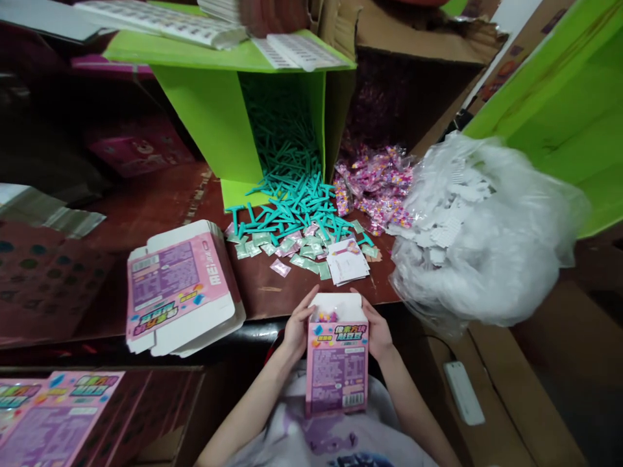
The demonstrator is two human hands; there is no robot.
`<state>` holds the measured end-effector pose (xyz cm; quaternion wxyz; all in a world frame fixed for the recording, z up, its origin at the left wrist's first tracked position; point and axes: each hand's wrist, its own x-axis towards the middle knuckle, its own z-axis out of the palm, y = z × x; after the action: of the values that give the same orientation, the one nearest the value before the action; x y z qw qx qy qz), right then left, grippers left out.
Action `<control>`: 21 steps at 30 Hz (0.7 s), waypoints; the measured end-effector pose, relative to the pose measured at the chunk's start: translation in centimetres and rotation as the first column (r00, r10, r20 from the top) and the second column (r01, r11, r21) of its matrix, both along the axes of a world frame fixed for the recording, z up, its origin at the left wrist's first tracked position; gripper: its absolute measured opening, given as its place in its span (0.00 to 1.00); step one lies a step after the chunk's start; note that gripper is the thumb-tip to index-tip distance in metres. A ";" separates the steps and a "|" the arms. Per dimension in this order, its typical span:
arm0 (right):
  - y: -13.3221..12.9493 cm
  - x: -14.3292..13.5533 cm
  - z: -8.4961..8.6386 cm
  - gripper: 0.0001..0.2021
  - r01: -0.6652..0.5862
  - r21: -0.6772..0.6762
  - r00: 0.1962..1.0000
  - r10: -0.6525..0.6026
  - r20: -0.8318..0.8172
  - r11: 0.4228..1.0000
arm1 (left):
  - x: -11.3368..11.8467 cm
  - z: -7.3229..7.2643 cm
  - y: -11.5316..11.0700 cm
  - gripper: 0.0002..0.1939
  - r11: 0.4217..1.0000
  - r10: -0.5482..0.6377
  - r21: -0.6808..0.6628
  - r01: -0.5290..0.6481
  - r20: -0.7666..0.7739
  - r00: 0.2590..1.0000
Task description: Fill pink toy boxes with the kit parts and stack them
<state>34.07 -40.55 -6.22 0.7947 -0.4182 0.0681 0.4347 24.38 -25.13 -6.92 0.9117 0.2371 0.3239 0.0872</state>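
Between my two hands stands a pink and purple printed carton (337, 370), its white top flap up and its mouth uncovered. A bit of a colourful packet (327, 317) shows inside. My left hand (296, 331) is closed around the carton's left side, and my right hand (377, 329) grips its right side near the top. Just beyond the carton lie a small stack of white printed leaflets (348, 263) and several little green and pink sachets (306, 250). Behind them, teal T-shaped plastic pieces (296, 201) spill out of a green box (204, 117).
A stack of flat cartons (180, 285) lies left on the brown table (265, 292). Pink bagged pieces (374, 181) spill from a cardboard box (423, 39). At right sits a clear plastic bag (491, 240) of white pieces. Finished-looking pink cartons (63, 415) fill the lower left; a white power strip (464, 392) lies lower right.
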 end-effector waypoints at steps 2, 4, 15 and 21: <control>0.1 0.0 -0.2 0.28 -0.005 -0.028 1.000 0.005 0.019 1.000 | 0.2 -0.1 -0.1 0.42 0.999 -0.040 -0.035 0.040 -0.015 0.999; 0.2 0.1 -0.5 0.34 -0.012 -0.078 0.999 0.015 0.038 0.997 | 0.3 -0.2 -0.3 0.48 0.998 -0.066 -0.025 0.065 -0.032 0.997; 0.8 -0.1 -1.1 0.26 0.066 -0.190 0.994 -0.047 0.100 0.980 | 0.3 -0.7 -1.1 0.50 0.967 0.112 0.227 -0.117 0.035 0.993; 1.4 0.0 -0.9 0.33 0.029 -0.228 0.998 -0.013 0.068 0.973 | 0.0 -1.3 -1.3 0.20 0.911 0.092 0.405 -0.075 -0.021 0.996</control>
<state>34.03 -39.17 -7.14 0.7476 -0.5203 0.0956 0.4015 24.42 -26.43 -8.18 0.8320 0.4079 0.3266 0.1864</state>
